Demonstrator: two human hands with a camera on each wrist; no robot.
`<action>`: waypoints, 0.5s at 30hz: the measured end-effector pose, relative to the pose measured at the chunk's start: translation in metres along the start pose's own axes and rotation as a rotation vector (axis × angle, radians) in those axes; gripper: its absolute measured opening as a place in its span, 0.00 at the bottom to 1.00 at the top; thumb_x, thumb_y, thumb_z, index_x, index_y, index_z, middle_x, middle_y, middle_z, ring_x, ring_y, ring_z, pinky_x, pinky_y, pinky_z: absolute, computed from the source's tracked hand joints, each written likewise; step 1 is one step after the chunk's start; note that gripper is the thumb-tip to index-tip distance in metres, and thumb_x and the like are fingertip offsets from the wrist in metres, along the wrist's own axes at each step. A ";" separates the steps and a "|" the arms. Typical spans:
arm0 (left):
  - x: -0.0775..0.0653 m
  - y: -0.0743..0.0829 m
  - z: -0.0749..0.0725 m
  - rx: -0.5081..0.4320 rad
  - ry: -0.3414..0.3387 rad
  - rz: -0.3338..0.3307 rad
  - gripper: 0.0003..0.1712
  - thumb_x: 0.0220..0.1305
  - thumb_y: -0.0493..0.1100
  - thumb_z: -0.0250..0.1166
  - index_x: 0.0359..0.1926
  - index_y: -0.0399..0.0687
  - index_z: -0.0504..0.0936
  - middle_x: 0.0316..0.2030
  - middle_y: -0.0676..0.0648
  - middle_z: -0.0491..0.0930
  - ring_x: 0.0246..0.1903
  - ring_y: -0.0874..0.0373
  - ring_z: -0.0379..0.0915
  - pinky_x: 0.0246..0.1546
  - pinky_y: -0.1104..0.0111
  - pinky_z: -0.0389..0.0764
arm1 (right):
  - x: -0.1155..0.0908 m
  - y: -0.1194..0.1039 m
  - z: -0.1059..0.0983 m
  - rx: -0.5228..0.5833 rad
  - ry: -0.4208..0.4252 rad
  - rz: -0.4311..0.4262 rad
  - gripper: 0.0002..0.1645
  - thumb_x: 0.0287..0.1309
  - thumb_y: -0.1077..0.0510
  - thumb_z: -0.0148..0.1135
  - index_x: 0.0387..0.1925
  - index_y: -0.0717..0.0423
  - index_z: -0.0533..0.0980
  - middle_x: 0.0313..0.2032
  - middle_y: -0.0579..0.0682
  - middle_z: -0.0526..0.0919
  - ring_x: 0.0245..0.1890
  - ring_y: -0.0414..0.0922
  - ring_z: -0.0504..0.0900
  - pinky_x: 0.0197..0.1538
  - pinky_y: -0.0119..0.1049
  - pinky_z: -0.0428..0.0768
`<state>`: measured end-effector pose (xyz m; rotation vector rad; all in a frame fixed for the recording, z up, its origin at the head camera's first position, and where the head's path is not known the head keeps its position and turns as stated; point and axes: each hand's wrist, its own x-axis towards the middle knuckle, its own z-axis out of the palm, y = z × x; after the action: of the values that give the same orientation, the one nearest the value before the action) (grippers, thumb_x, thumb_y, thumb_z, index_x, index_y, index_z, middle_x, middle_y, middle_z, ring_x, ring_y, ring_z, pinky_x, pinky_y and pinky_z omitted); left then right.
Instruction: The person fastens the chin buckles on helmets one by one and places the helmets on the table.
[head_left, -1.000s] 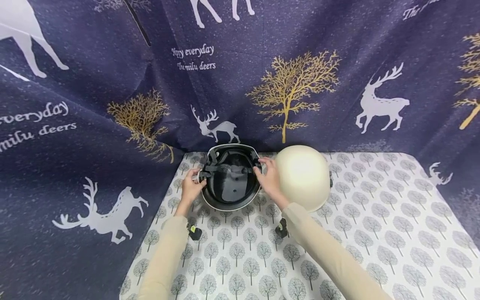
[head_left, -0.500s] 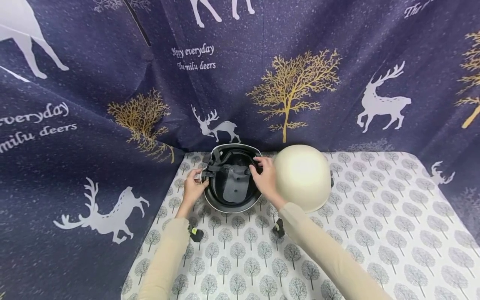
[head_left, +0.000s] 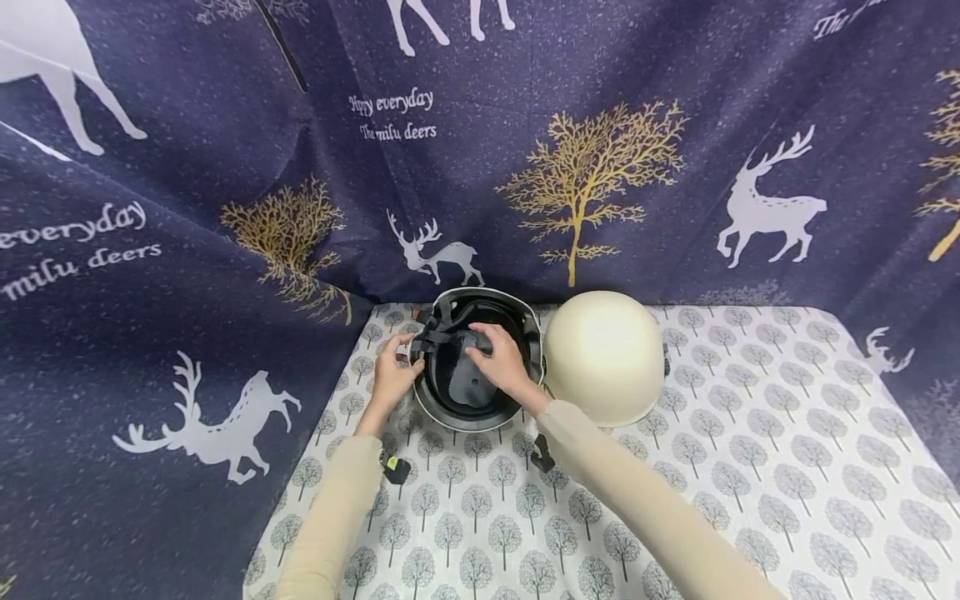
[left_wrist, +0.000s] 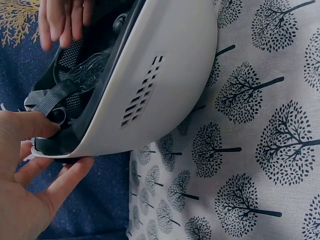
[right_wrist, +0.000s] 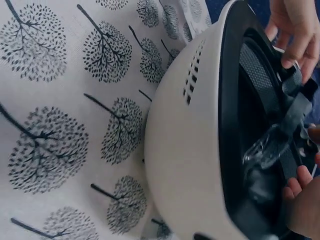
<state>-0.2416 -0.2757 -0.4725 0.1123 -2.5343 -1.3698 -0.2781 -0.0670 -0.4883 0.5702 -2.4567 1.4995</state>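
A cream helmet (head_left: 467,419) rests on its dome near the table's back edge, its black-lined inside facing up. My left hand (head_left: 393,375) grips its left rim, the thumb inside and fingers outside, as the left wrist view also shows. Over the helmet's inside is my right hand (head_left: 501,364), thumb and fingers spread apart. Its fingers (left_wrist: 75,20) look loosely straight in the left wrist view. Black chin straps (head_left: 444,327) lie across the left of the opening, close to the right fingertips. A clear plastic piece (right_wrist: 270,147) shows beside the strap in the right wrist view.
A second cream helmet (head_left: 603,358) stands dome up close to the right of the first. The table wears a white cloth (head_left: 750,492) printed with grey trees. Behind it hangs a dark blue curtain (head_left: 465,183) with deer and trees.
My right hand has left the helmet's right rim and moved left over its inside. The helmet has shifted slightly right and turned a little, with my left hand still on its left rim.
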 end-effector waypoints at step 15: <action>-0.003 0.007 0.002 0.036 -0.008 0.051 0.28 0.56 0.31 0.66 0.60 0.41 0.75 0.61 0.38 0.74 0.45 0.40 0.76 0.44 0.51 0.78 | 0.015 -0.022 0.025 -0.029 -0.120 -0.049 0.28 0.60 0.54 0.66 0.63 0.45 0.75 0.54 0.60 0.72 0.53 0.56 0.72 0.56 0.53 0.73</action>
<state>-0.2392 -0.2697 -0.4680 0.0481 -2.5505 -1.3086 -0.2815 -0.1011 -0.4769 0.7295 -2.5288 1.4478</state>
